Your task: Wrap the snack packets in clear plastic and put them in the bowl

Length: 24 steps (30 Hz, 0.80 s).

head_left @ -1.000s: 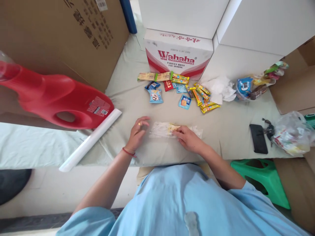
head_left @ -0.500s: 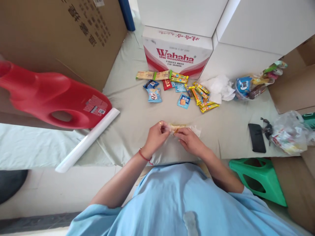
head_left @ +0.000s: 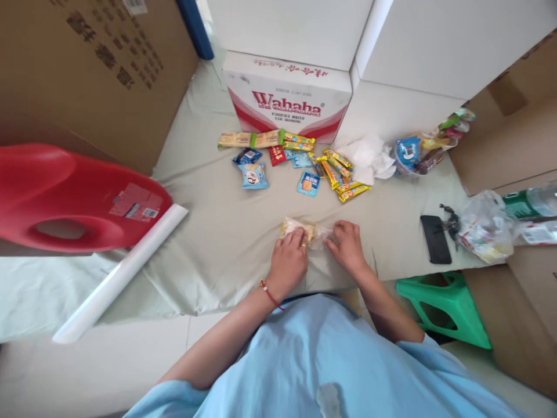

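Hands close together at the near edge of the counter [head_left: 209,232], which has a pale green sheet over it. Left hand [head_left: 289,261] has fingers bent down over the left end of the clear bag [head_left: 314,231], pressing it flat. Right hand [head_left: 348,247] pinches the bag's crumpled right end. Bag lies on the sheet between the two hands, something yellow inside; can't tell what it is.

Nothing between the hands and the snack pile [head_left: 304,162], which sits well beyond them: loose blue, red and yellow packets, right in front of the Wahaha box [head_left: 287,98]. White crumpled wrap [head_left: 368,155] touches the pile's right side, then a bag of sweets [head_left: 418,154].

Right side: black phone [head_left: 435,239] with keys [head_left: 448,217] just beside it, plastic bag [head_left: 483,226], green-label bottle [head_left: 528,203]. Green stool [head_left: 448,305] below the counter edge.

Left side: red jug [head_left: 73,197] on its side, white roll [head_left: 122,273] lying against it and running diagonally off the edge. Cardboard box [head_left: 87,75] behind the jug, white boxes [head_left: 435,46] at the back.
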Each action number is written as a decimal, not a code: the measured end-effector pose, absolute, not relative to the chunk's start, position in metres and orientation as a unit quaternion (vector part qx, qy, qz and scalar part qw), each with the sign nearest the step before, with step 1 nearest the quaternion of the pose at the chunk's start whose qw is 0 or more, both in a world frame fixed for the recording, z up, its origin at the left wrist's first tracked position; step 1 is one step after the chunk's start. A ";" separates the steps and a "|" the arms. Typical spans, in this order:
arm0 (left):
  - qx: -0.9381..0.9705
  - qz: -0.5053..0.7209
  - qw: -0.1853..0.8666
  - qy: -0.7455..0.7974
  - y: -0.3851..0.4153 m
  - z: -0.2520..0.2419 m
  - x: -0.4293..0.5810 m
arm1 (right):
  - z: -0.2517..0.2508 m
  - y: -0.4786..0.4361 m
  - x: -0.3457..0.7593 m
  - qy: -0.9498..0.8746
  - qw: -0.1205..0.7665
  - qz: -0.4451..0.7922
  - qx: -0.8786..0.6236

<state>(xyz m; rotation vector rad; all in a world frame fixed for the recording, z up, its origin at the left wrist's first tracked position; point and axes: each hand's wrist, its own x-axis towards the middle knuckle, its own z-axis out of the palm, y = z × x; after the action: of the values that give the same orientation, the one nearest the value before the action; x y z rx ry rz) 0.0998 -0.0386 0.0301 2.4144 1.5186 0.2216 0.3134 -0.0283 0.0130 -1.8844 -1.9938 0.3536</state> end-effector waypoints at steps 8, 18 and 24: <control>0.858 0.086 0.103 0.496 -0.032 0.025 0.094 | 0.055 0.015 0.266 -0.708 0.147 0.230 -0.651; 0.827 0.252 0.145 0.482 -0.063 0.001 0.028 | 0.048 0.016 0.199 -0.818 0.057 0.131 -0.557; 0.767 0.270 0.126 0.569 -0.081 -0.009 -0.018 | 0.035 0.001 0.219 -0.802 0.107 0.146 -0.570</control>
<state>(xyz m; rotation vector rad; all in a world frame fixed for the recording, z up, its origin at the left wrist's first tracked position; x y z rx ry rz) -0.0181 -0.0806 -0.0092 2.2327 1.6572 0.7866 0.2186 0.0009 0.0354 -1.6771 -2.3604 0.4310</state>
